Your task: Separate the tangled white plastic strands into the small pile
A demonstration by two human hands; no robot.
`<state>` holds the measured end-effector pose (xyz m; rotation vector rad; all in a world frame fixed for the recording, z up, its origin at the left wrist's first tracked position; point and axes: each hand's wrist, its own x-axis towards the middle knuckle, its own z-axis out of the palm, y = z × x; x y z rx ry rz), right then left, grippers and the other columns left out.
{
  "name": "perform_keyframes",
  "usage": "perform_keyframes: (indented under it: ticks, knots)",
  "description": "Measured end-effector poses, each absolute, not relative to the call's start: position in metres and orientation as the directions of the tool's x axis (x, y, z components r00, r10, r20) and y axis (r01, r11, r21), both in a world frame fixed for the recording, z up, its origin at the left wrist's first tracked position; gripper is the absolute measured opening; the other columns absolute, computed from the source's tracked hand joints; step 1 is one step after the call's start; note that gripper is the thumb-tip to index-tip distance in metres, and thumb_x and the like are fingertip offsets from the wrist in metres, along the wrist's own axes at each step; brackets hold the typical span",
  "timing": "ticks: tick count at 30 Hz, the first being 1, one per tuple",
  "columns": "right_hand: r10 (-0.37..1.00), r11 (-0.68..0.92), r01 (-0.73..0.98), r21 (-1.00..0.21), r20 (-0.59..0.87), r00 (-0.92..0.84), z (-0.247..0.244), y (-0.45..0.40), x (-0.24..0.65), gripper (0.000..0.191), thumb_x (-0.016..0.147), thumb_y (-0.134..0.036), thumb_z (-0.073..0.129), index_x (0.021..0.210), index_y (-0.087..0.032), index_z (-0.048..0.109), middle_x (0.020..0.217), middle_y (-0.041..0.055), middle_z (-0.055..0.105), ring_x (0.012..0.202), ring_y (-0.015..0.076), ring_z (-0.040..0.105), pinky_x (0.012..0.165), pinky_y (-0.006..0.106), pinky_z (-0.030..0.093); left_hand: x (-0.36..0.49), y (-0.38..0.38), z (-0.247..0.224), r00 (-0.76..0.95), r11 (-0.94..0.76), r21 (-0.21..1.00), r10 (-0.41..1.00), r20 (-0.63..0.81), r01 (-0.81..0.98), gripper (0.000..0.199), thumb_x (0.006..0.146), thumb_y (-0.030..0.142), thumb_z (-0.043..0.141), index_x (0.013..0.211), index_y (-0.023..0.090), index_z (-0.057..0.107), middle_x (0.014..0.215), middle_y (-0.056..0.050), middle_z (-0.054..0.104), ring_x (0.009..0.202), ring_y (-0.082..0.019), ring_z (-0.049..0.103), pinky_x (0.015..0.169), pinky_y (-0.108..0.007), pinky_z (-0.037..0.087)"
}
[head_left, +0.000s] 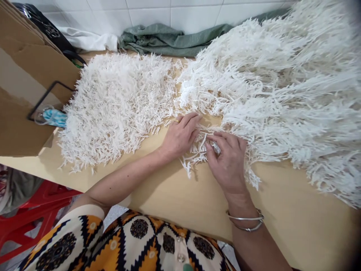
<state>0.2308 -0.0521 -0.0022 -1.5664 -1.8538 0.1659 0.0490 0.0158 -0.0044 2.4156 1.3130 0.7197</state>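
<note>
My left hand (182, 134) rests low over the table, its fingers bent together at the edge of some thin white strands (204, 139). Close to its right, my right hand (227, 158) pinches at a white strand between thumb and forefinger. Small loose white pieces lie on the tabletop between and below the hands. A large heap of long white strands (276, 90) spreads over the right side. On the left lies a dense pile of short white pieces (118, 105). What my left fingertips hold is too small to make out.
A cardboard box (25, 82) stands at the left with a blue and white item (55, 117) beside it. Green cloth (169, 39) and white cloth (90, 39) lie along the tiled wall. A red stool (36, 210) is below left.
</note>
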Motion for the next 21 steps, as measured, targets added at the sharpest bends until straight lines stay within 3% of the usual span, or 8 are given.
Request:
perform_keyframes:
  ticks: [3, 7, 10, 13, 15, 18, 21]
  knots:
    - [0.917, 0.267, 0.823, -0.501, 0.395, -0.057, -0.005, -0.055, 0.229, 0.01, 0.099, -0.026, 0.065, 0.097, -0.022, 0.074, 0.104, 0.0105, 0.074, 0.105, 0.0284, 0.066, 0.102, 0.049, 0.046, 0.048, 0.016, -0.002, 0.461, -0.514, 0.415, 0.858, 0.227, 0.751, 0.034, 0.11, 0.032, 0.049, 0.134, 0.015, 0.066, 0.138, -0.015, 0.067, 0.128, -0.029, 0.059, 0.113, -0.046, 0.046]
    - [0.94, 0.217, 0.847, -0.485, 0.337, -0.048, 0.001, -0.06, 0.226, 0.011, 0.099, -0.03, 0.067, 0.092, -0.024, 0.073, 0.092, 0.0067, 0.071, 0.092, 0.0268, 0.063, 0.092, 0.045, 0.044, 0.042, 0.018, 0.001, 0.45, -0.502, 0.4, 0.865, 0.221, 0.767, 0.025, 0.106, 0.037, 0.057, 0.11, 0.017, 0.072, 0.123, -0.013, 0.069, 0.117, -0.029, 0.059, 0.103, -0.044, 0.047]
    - [0.958, 0.182, 0.816, -0.549, 0.286, -0.021, 0.008, -0.061, 0.224, 0.02, 0.1, -0.038, 0.068, 0.086, -0.024, 0.071, 0.082, 0.0026, 0.071, 0.078, 0.0224, 0.062, 0.086, 0.042, 0.044, 0.038, 0.02, 0.002, 0.447, -0.532, 0.538, 0.845, 0.293, 0.654, 0.022, 0.106, 0.036, 0.059, 0.108, 0.018, 0.071, 0.118, -0.011, 0.07, 0.11, -0.024, 0.062, 0.1, -0.039, 0.049]
    - [0.958, 0.163, 0.729, -0.665, 0.283, 0.044, 0.013, -0.06, 0.225, 0.023, 0.101, -0.043, 0.068, 0.09, -0.023, 0.071, 0.08, 0.001, 0.073, 0.072, 0.0187, 0.064, 0.08, 0.039, 0.047, 0.039, 0.019, 0.004, 0.444, -0.506, 0.747, 0.84, 0.312, 0.431, 0.023, 0.108, 0.039, 0.057, 0.107, 0.019, 0.068, 0.104, -0.006, 0.072, 0.093, -0.016, 0.065, 0.088, -0.03, 0.052]
    - [0.938, 0.155, 0.684, -0.712, 0.324, 0.125, 0.017, -0.06, 0.227, 0.02, 0.101, -0.043, 0.069, 0.099, -0.023, 0.072, 0.085, 0.0021, 0.073, 0.074, 0.0187, 0.065, 0.079, 0.038, 0.051, 0.04, 0.018, 0.006, 0.417, -0.409, 0.865, 0.868, 0.271, 0.289, 0.026, 0.105, 0.044, 0.062, 0.105, 0.019, 0.067, 0.098, -0.004, 0.074, 0.086, -0.012, 0.065, 0.081, -0.026, 0.052]
    - [0.902, 0.151, 0.704, -0.694, 0.388, 0.189, 0.028, -0.058, 0.232, 0.025, 0.097, -0.042, 0.074, 0.114, -0.023, 0.072, 0.102, 0.0072, 0.073, 0.085, 0.0213, 0.066, 0.085, 0.042, 0.056, 0.041, 0.018, 0.006, 0.385, -0.271, 0.952, 0.901, 0.201, 0.138, 0.031, 0.097, 0.048, 0.073, 0.107, 0.019, 0.067, 0.102, -0.005, 0.075, 0.091, -0.012, 0.069, 0.083, -0.024, 0.053]
    - [0.923, 0.214, 0.745, -0.632, 0.381, 0.058, 0.042, -0.05, 0.236, 0.037, 0.094, -0.04, 0.076, 0.126, -0.023, 0.071, 0.118, 0.0116, 0.074, 0.099, 0.0257, 0.069, 0.091, 0.047, 0.058, 0.041, 0.021, 0.001, 0.409, -0.213, 0.977, 0.889, 0.205, -0.027, 0.04, 0.091, 0.046, 0.08, 0.115, 0.018, 0.063, 0.106, -0.006, 0.074, 0.096, -0.012, 0.071, 0.09, -0.026, 0.056]
